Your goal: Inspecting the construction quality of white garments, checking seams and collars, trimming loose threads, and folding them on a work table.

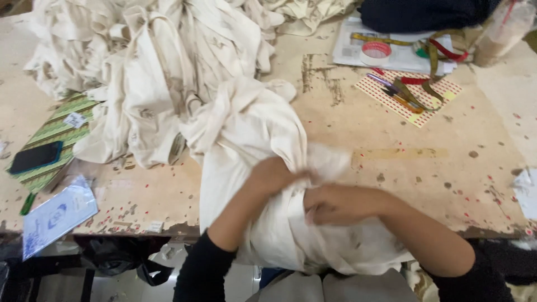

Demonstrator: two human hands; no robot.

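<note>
On the worn worktable (391,162), at its near edge, a cream cloth bag (251,145) runs lengthwise away from the person, its near end gripped by both the left hand (274,176) and right hand (335,204), fingers closed on fabric, side by side.

So from my feed I'm looking down at a big worn workbench (391,168), the pale top scuffed and stained, with dark chipped patches along the front edge and little red specks scattered all over it. There's a long scrape mark near the middle and a strip of yellowish tape stuck flat on the right part. Lighting is flat and even, with no hard shadows anywhere. Below the front edge I can see a bit of light grey floor (61,282), plus something black and crumpled (126,260) hanging under the bench. It's dark down there, so I can't tell what it is.
</note>
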